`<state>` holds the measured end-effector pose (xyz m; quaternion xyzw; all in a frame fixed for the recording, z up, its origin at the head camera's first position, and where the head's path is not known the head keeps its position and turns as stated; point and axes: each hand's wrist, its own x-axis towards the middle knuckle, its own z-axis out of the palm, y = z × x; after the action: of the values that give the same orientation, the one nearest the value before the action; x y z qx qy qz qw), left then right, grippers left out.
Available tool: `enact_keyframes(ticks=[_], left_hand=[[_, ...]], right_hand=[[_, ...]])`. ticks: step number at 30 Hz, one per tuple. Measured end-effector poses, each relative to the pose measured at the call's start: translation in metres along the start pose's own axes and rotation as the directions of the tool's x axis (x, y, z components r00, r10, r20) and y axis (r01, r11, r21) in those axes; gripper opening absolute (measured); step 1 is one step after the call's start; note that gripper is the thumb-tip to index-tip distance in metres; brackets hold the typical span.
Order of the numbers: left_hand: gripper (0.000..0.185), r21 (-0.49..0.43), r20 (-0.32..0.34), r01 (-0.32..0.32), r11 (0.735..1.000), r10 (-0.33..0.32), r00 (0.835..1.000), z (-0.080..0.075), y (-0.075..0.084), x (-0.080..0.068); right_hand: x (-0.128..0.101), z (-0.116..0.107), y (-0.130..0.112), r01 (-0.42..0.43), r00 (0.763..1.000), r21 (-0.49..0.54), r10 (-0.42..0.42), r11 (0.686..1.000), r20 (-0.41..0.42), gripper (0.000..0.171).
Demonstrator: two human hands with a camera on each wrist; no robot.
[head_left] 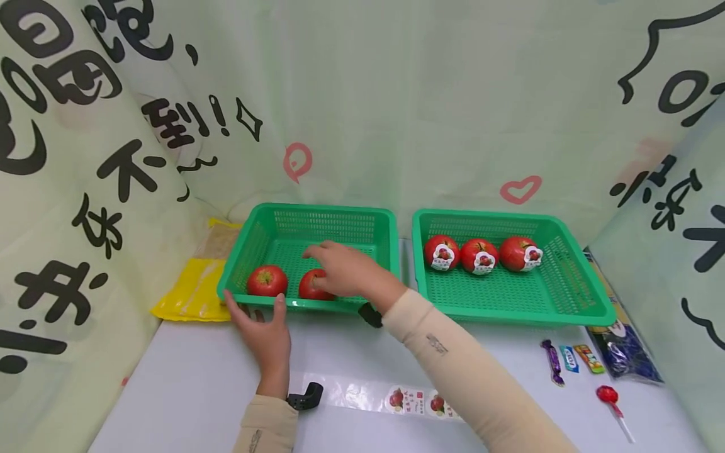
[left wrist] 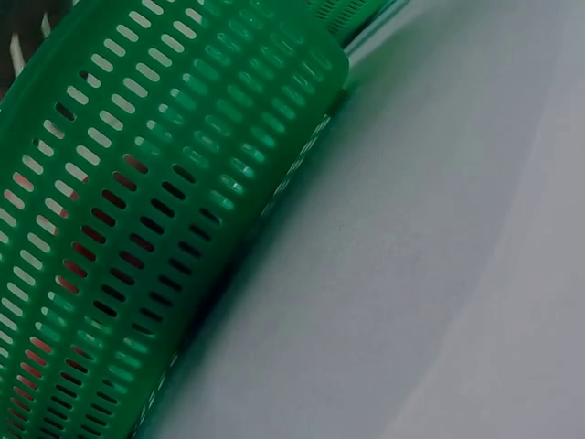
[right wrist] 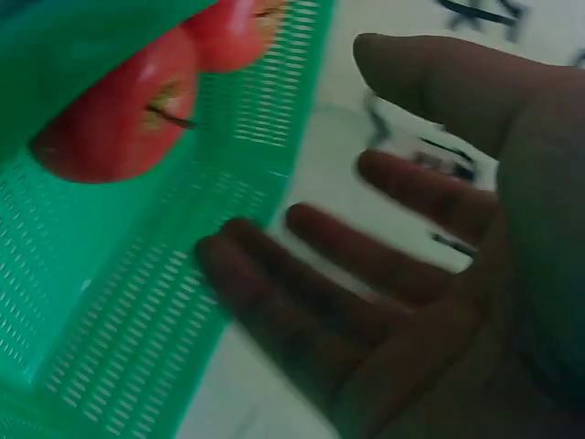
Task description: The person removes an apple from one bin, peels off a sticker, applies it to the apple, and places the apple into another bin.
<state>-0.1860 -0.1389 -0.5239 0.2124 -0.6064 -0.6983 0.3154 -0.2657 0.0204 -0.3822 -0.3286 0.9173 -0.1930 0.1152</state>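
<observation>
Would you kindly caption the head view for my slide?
Right hand over an apple in the left basket; left hand steadies its rim.

White bench (head_left: 187,384) carries two green perforated plastic baskets (head_left: 317,217) (head_left: 572,296), yellow packet (head_left: 195,292), sticker strip (head_left: 396,399), wrapped sweets (head_left: 569,358), red lollipop (head_left: 608,396).

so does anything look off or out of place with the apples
Nothing spilled or damaged. One difference: the two apples in the left basket show no sticker, while the three apples in the right basket each carry one.
</observation>
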Motion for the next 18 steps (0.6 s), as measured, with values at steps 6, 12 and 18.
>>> enact_keyframes(ticks=[6,12,18], left_hand=[[0.109,0.012,0.002,-0.007,1.000,0.007,1.000,0.000,0.001,-0.001],[0.108,0.000,-0.008,-0.020,1.000,0.020,1.000,0.001,-0.001,-0.001],[0.107,0.000,-0.019,-0.026,1.000,0.026,0.999,0.000,-0.002,0.000]], right_hand=[[0.038,0.015,-0.002,-0.045,0.953,-0.145,0.086,0.988,0.291,0.060],[0.043,0.023,0.003,-0.140,0.898,-0.178,0.201,0.974,0.391,0.061],[0.041,0.019,0.009,-0.171,0.915,-0.150,0.213,0.974,0.342,0.052]])
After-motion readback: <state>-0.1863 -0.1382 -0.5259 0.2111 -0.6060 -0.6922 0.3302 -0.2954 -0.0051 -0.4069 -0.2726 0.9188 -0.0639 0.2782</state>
